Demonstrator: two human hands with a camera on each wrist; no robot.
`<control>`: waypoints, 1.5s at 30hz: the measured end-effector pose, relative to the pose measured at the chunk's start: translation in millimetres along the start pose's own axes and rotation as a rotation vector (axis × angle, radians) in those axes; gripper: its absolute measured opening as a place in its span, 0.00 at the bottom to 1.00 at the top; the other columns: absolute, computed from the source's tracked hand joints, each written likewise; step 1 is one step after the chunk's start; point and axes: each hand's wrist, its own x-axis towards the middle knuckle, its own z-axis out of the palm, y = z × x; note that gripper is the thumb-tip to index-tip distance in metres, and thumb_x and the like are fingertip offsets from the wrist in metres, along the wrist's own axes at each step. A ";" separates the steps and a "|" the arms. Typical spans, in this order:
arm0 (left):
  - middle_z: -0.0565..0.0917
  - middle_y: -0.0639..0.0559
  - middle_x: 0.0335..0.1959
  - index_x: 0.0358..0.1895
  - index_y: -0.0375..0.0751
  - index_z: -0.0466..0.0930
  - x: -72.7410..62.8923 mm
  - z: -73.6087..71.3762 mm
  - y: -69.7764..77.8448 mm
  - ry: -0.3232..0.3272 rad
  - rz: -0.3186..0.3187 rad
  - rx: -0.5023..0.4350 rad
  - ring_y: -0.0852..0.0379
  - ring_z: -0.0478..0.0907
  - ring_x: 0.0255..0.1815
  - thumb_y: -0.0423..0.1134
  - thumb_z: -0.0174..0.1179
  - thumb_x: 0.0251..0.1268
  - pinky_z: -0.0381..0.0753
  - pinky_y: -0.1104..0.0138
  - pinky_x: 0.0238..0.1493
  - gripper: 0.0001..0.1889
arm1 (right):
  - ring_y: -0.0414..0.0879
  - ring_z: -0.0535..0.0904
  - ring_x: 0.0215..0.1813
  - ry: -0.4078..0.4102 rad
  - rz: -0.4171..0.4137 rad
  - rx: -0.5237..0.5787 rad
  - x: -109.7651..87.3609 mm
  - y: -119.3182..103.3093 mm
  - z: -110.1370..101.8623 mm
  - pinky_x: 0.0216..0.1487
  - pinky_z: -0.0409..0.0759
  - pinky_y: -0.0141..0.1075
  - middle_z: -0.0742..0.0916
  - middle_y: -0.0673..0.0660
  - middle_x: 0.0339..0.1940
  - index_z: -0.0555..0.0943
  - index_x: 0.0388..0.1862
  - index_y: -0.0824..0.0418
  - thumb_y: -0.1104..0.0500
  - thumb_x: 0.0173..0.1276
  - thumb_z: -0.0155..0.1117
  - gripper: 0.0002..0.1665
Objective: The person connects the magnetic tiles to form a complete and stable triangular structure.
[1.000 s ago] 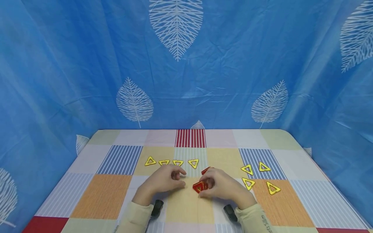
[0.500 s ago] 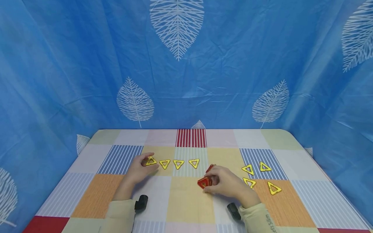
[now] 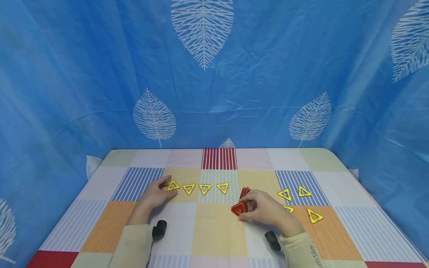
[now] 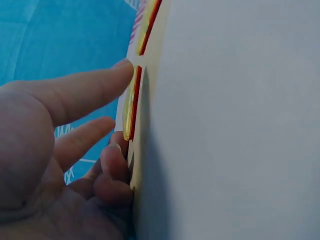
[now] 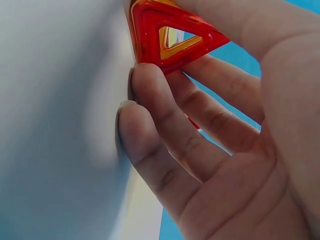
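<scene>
In the head view, my left hand (image 3: pixel 156 192) lies around the leftmost yellow triangular tile (image 3: pixel 172 185), thumb on the near side and fingers on the far side. The left wrist view shows this tile (image 4: pixel 131 102) flat on the table, yellow above with a red layer beneath. The thumb tip is at the tile's edge; whether it touches cannot be told. My right hand (image 3: pixel 263 210) pinches red triangular tiles (image 3: pixel 239 209) at centre right. Another red triangular piece (image 3: pixel 244 192) shows just beyond its fingers. In the right wrist view a red tile (image 5: pixel 150 37) with a triangular hole stands between thumb and fingers, yellow-orange showing behind.
Several more yellow triangular tiles (image 3: pixel 205 189) continue the row rightward. Another group of yellow triangular tiles (image 3: pixel 315 216) lies right of the right hand, one partly hidden by it. A patchwork cloth (image 3: pixel 218 238) covers the table, and a blue leaf-print curtain (image 3: pixel 251 93) surrounds its back and sides.
My left hand has moved left from the middle to the leftmost yellow tile, then its fingers spread slightly. My right hand has shifted a little right, still holding the red tiles.
</scene>
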 end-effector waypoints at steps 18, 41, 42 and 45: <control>0.81 0.42 0.49 0.58 0.34 0.81 1.8 3.2 8.2 0.058 -0.036 0.082 0.44 0.75 0.50 0.37 0.73 0.58 0.75 0.50 0.52 0.24 | 0.39 0.73 0.30 -0.006 -0.006 -0.014 -0.2 0.8 -0.9 0.32 0.75 0.34 0.78 0.48 0.31 0.85 0.52 0.65 0.51 0.54 0.83 0.30; 0.78 0.55 0.28 0.44 0.44 0.86 -64.4 83.3 93.5 -0.378 0.353 0.102 0.60 0.72 0.26 0.41 0.82 0.45 0.72 0.66 0.28 0.21 | 0.44 0.81 0.39 0.109 0.093 0.041 -16.1 15.1 -35.4 0.37 0.80 0.39 0.87 0.52 0.41 0.88 0.46 0.60 0.52 0.59 0.79 0.19; 0.78 0.55 0.27 0.44 0.44 0.86 -65.6 85.9 93.3 -0.396 0.352 0.102 0.61 0.72 0.25 0.41 0.82 0.45 0.71 0.67 0.27 0.21 | 0.44 0.81 0.39 0.129 0.119 0.039 -18.5 18.0 -39.6 0.37 0.80 0.39 0.87 0.52 0.42 0.88 0.46 0.60 0.52 0.60 0.78 0.19; 0.78 0.56 0.25 0.42 0.45 0.85 -67.8 91.6 92.1 -0.447 0.367 0.108 0.63 0.71 0.23 0.40 0.82 0.44 0.70 0.68 0.26 0.20 | 0.47 0.81 0.41 0.198 0.208 0.035 -27.0 26.9 -51.2 0.35 0.80 0.40 0.87 0.55 0.44 0.87 0.49 0.61 0.55 0.60 0.78 0.19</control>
